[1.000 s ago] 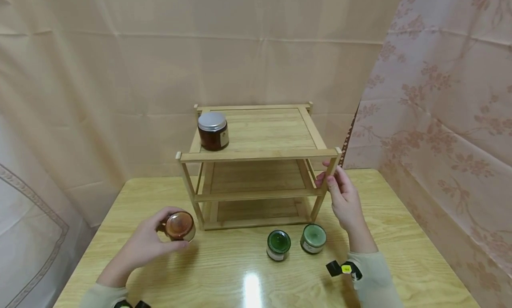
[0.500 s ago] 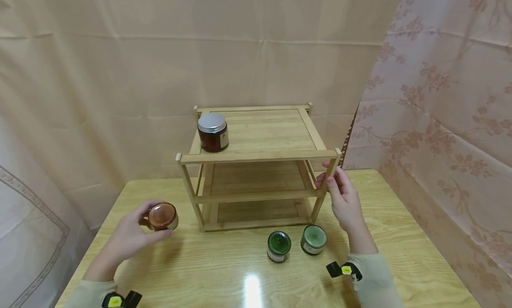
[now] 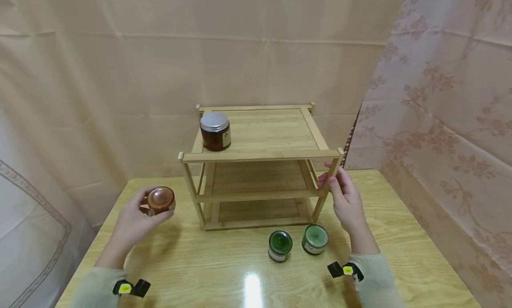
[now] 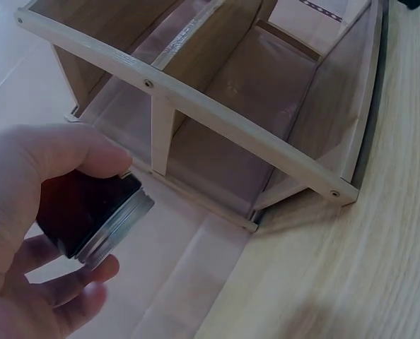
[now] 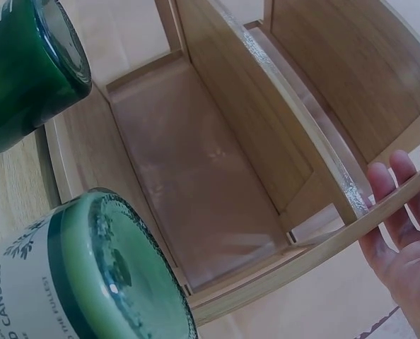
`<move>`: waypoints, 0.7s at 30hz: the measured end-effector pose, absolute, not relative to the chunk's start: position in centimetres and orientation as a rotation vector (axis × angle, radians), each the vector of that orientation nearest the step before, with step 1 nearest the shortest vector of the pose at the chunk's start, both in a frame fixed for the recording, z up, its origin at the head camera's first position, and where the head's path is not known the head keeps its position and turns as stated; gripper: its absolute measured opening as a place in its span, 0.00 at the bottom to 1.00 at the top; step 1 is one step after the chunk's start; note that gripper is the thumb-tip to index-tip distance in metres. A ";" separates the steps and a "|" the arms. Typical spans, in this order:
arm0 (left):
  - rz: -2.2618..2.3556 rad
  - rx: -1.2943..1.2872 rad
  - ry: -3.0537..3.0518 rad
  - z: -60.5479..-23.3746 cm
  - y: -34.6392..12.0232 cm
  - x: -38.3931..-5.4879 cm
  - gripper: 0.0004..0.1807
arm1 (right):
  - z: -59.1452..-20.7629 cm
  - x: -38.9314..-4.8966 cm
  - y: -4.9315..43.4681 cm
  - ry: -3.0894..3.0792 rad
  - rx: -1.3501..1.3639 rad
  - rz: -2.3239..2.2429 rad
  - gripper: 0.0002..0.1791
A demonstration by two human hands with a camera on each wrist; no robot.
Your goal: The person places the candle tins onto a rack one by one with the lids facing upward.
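Note:
My left hand (image 3: 134, 221) holds an amber glass jar (image 3: 161, 200) above the table, left of the wooden shelf rack (image 3: 262, 156). In the left wrist view, the jar's silver metal lid (image 4: 114, 224) points down, and thumb and fingers are on either side of the dark glass. My right hand (image 3: 347, 201) grips the front right post of the rack, with the thumb in front and the fingers behind it. In the right wrist view those fingers (image 5: 401, 166) show around the wooden bar. A larger brown jar with a silver lid (image 3: 215, 132) stands on the top shelf at the left.
Two green candle jars, a dark one (image 3: 280, 243) and a paler one (image 3: 315, 239), stand on the table (image 3: 208, 272) before the rack's right half. A beige curtain (image 3: 256, 54) hangs behind, and a flowered cloth (image 3: 448, 121) at the right.
My left hand has carried the amber jar to the left, then farther up and away from the table's front. The right hand stays on the post.

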State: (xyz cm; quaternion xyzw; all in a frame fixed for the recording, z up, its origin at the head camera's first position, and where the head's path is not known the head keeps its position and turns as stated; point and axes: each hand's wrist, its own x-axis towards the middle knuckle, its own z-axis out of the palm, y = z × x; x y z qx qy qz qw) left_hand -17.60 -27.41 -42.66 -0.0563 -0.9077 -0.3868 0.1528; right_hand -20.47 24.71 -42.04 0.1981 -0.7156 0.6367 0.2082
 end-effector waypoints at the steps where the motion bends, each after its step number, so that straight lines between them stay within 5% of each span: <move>1: -1.103 -0.147 -2.597 -42.6 -27.4 -17.7 0.39 | -42.1 -20.5 24.7 -1.990 0.551 1.773 0.20; 21: -1.206 -0.066 -2.522 -40.5 -27.3 -18.1 0.41 | -42.1 -20.5 24.8 -1.997 0.552 1.759 0.21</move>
